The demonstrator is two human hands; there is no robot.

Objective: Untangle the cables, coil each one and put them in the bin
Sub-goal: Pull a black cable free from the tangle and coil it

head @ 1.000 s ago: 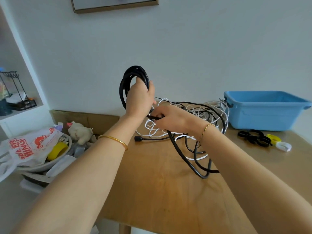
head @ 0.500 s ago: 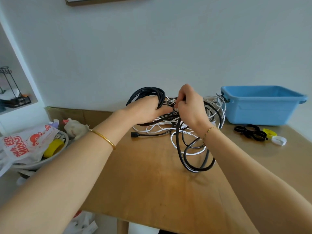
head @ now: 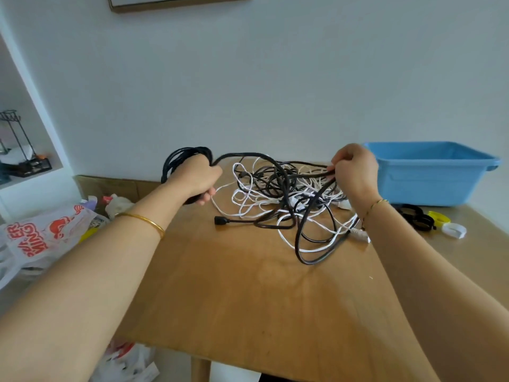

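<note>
Since half a second ago the two hands have drawn apart: the left hand (head: pixel 197 179) has swung out to nine o'clock of the tangle (head: pixel 289 205), and the right hand (head: pixel 355 172) has gone toward its two o'clock. We see the left hand's fingers curled round a coil of black cable (head: pixel 179 158), its loops standing up behind the knuckles. The right hand pinches a black strand (head: pixel 311 175) with curled fingers and holds it above the heap. Below, the tangle of black and white cables lies on the table (head: pixel 248 299), with a black plug (head: pixel 221 220) sticking out at its eight o'clock. The blue bin (head: pixel 429 177) stands at three o'clock of the right hand, just beside it. At the bin's six o'clock we see black, yellow and white straps (head: pixel 438 217) on the table. A printed plastic bag (head: pixel 41 238) lies off the table's nine o'clock edge.
</note>
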